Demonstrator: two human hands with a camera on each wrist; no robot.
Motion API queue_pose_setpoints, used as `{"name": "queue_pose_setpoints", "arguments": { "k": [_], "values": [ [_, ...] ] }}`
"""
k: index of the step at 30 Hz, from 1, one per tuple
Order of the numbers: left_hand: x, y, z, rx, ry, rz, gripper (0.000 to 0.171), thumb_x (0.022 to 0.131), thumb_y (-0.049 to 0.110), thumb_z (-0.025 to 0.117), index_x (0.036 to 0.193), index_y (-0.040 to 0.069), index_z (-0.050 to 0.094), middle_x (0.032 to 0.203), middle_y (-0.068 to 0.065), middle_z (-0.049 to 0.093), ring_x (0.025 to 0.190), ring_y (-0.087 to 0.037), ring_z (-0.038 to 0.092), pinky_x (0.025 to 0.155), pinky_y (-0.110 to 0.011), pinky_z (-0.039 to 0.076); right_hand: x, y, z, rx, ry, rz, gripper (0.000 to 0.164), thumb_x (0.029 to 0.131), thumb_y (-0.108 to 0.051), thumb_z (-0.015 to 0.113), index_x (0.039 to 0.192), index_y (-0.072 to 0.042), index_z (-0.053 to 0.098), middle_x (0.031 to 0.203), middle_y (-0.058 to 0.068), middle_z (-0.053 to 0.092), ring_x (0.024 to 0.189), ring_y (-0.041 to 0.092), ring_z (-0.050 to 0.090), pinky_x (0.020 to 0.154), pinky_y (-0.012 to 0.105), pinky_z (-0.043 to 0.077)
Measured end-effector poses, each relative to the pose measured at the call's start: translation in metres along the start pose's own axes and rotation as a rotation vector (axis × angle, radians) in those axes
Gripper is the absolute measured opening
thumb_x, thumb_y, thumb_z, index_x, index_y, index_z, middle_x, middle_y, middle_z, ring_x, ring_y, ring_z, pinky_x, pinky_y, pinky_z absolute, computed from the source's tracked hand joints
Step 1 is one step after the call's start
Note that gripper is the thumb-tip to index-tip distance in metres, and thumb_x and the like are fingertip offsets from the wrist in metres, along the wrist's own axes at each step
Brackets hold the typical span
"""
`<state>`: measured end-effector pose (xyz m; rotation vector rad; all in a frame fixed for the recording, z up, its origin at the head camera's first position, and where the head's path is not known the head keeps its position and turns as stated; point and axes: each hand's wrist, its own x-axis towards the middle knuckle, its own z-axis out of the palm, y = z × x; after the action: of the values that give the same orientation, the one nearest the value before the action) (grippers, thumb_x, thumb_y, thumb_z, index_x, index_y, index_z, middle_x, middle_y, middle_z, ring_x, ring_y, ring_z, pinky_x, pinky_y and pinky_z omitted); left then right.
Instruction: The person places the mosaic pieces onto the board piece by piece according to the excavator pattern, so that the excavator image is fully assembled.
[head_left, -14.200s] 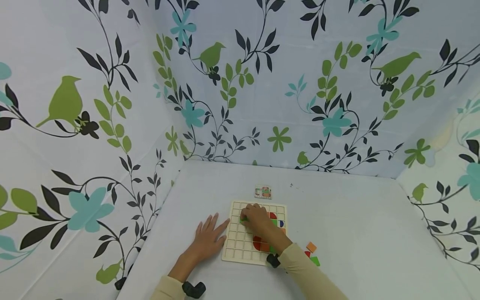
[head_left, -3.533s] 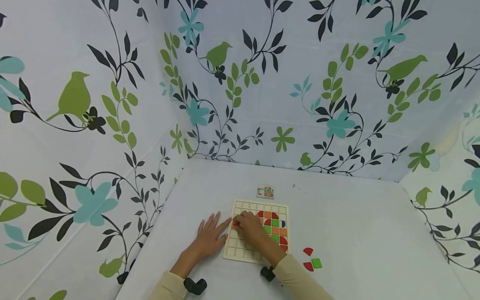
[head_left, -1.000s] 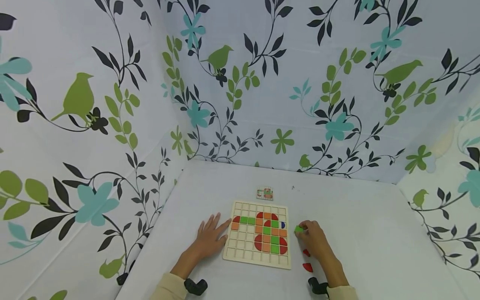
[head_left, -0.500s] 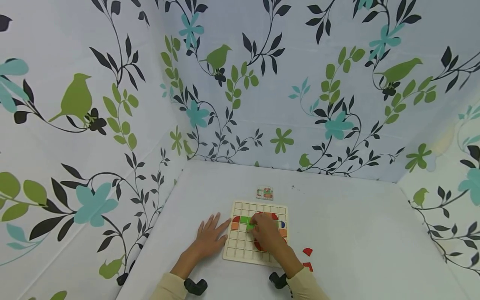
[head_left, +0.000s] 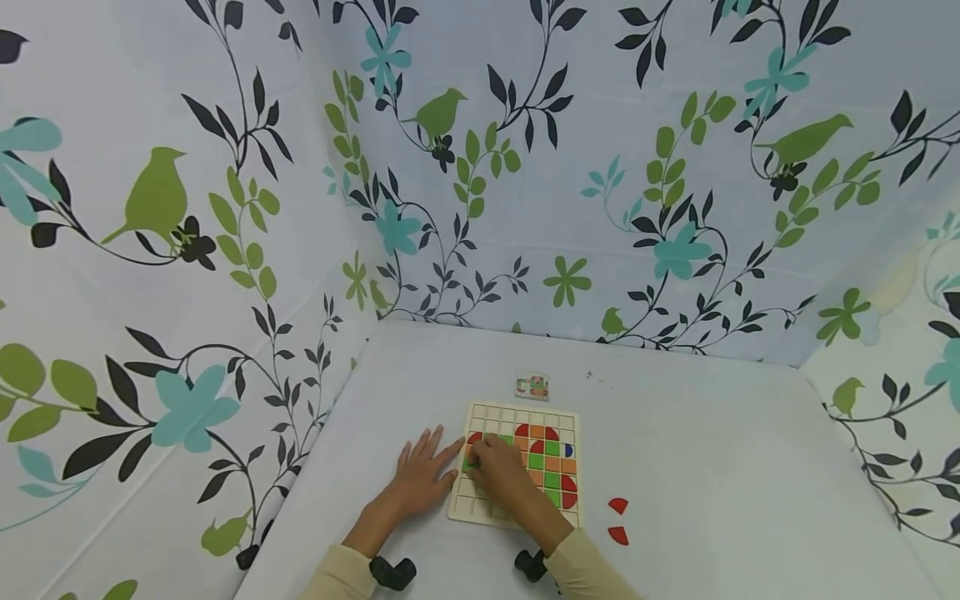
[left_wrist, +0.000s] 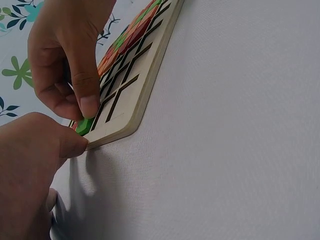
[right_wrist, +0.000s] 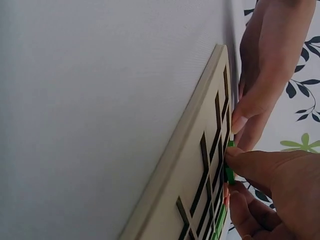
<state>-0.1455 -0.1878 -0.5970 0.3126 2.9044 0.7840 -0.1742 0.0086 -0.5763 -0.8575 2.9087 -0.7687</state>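
Observation:
A pale wooden grid board [head_left: 468, 507] lies on the white table with red, orange, green and blue flat pieces in several cells. My right hand [head_left: 504, 475] is over the board's left side, thumb and fingers pinching a green square tile [right_wrist: 230, 175] at the left column. In the left wrist view this green tile [left_wrist: 84, 127] sits tilted at the cell, close by the board's edge. My left hand [head_left: 422, 479] rests on the table with fingers spread, its thumb touching the board's left edge. The right hand hides part of the filled cells.
Two red quarter-round pieces [head_left: 618, 506] lie on the table right of the board. Behind the board is a small picture card [head_left: 532, 387] with a coloured pattern. A patterned cloth [head_left: 450, 167] stands around the table's back and sides.
My right hand picked up the green tile right of the board and brought it left to the left column. Earlier, an orange tile left the table pieces. The left hand stays put.

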Motion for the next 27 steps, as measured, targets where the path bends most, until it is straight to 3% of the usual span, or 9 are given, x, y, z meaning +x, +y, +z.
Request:
{"name": "queue_pose_setpoints", "arguments": {
  "k": [10, 18, 23, 27],
  "values": [
    [-0.001, 0.002, -0.001, 0.008, -0.003, -0.012, 0.056, 0.107, 0.032, 0.058, 0.16, 0.022, 0.048, 0.172, -0.022, 0.027, 0.16, -0.047, 0.019, 0.123, -0.074, 0.013, -0.006, 0.001, -0.001, 0.008, -0.039, 0.014, 0.01, 0.096, -0.022, 0.08, 0.105, -0.019, 0.077, 0.104, -0.005, 0.067, 0.101, 0.015, 0.062, 0.086, 0.037, 0.048],
    [0.002, 0.001, -0.002, 0.025, 0.003, -0.005, 0.055, 0.107, 0.031, 0.058, 0.16, 0.022, 0.048, 0.172, -0.022, 0.028, 0.16, -0.047, 0.021, 0.122, -0.074, 0.014, -0.012, 0.004, -0.003, 0.044, 0.014, -0.004, 0.012, 0.095, -0.02, 0.08, 0.106, -0.019, 0.077, 0.107, -0.004, 0.067, 0.104, 0.017, 0.063, 0.092, 0.042, 0.051],
    [0.002, 0.001, 0.0, 0.024, -0.009, -0.013, 0.055, 0.107, 0.033, 0.056, 0.16, 0.022, 0.048, 0.172, -0.022, 0.027, 0.16, -0.047, 0.019, 0.123, -0.073, 0.013, -0.03, 0.018, -0.021, 0.102, 0.079, 0.062, 0.015, 0.095, -0.021, 0.081, 0.108, -0.016, 0.075, 0.107, -0.001, 0.068, 0.095, 0.016, 0.064, 0.086, 0.043, 0.057],
    [0.001, 0.0, 0.001, 0.024, -0.006, -0.028, 0.055, 0.107, 0.033, 0.055, 0.161, 0.022, 0.047, 0.173, -0.02, 0.026, 0.161, -0.046, 0.018, 0.124, -0.073, 0.012, -0.051, 0.041, -0.051, 0.167, 0.059, 0.206, 0.019, 0.095, -0.023, 0.08, 0.106, -0.011, 0.071, 0.104, 0.003, 0.067, 0.091, 0.019, 0.065, 0.085, 0.05, 0.053]
  ]
}}
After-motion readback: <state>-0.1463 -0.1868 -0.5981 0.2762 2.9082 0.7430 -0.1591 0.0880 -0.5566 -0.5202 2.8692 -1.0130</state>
